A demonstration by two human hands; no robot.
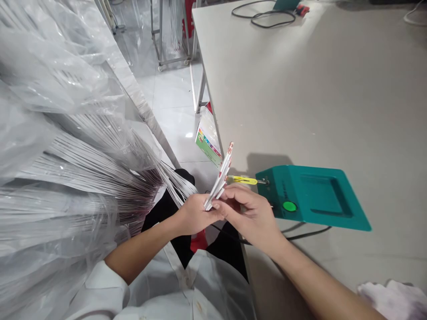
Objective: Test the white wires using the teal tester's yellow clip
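Observation:
My left hand (196, 215) is closed round a bundle of thin white wires (216, 186), whose reddish tips fan upward beyond the fingers. The same strands run back left from the fist toward a large mass of white wires (100, 169). Against the bundle, my right hand (250, 213) is pinched, thumb and forefinger on the lower part of the wires. Just past its knuckles, a slim yellow piece (245, 180) with a metal end meets a teal device (323, 195). That device has a lit green round button (289, 206) and lies on the table.
The pale table (316, 102) spans the right side, with a black cable loop (271, 18) at its far end. Clear plastic sheeting (50, 75) covers wires at left. A wheeled metal rack (171, 60) stands on the floor beyond. A whitish cloth (393, 300) lies at lower right.

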